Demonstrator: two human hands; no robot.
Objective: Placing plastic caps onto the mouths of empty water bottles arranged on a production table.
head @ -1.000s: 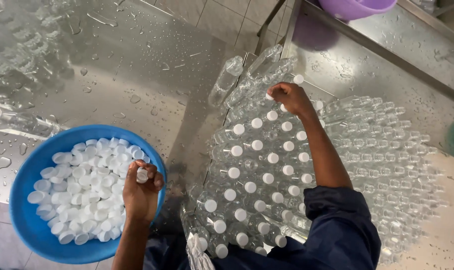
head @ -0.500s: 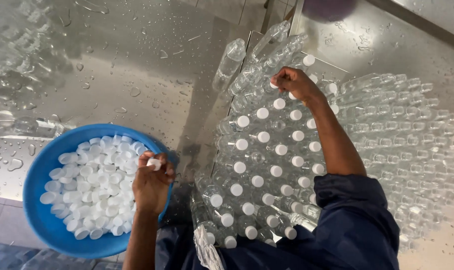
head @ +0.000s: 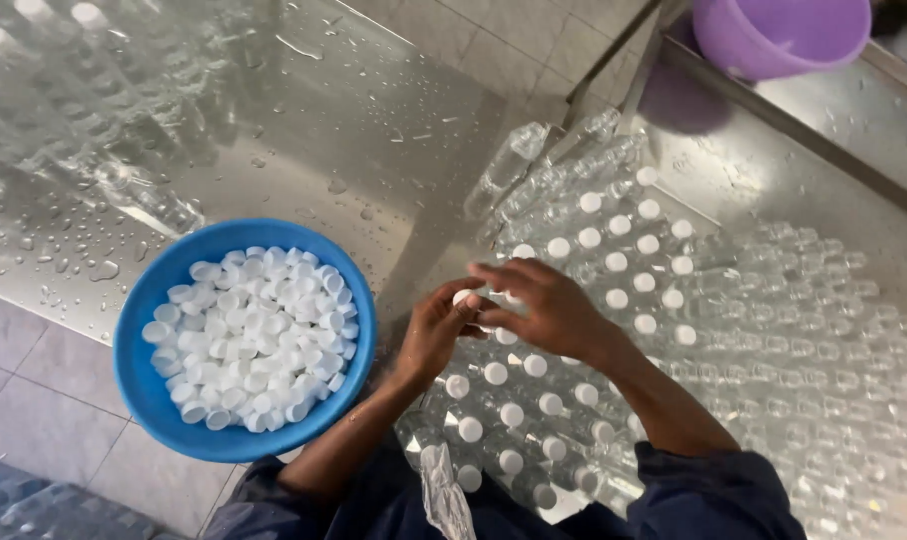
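Both hands meet over a packed block of small clear plastic bottles standing upright on the wet steel desk. The left hand has its fingers curled, and a small white plastic cap shows at its fingertips, seemingly pinched there. The right hand lies just beside it, fingers loosely bent and touching the left fingertips around that cap; whether it grips anything of its own cannot be told.

The cap looks light, stiff and probably slick with water, so a pinch by its rim between thumb and finger would seem the surest hold. The bottles look thin-walled and light, likely to tip or dent if pushed from the side; pressing straight down on the neck appears safer.

Left of the left hand, close by, sits a round blue plastic bowl heaped with more white caps. Under and beyond the hands, many bottles already wear caps, while those farther right of the right hand stand open. A crumpled clear plastic wrap lies near the forearms. Well beyond the right hand rests a purple plastic basin. The crowded bottle necks leave little room for fingers.
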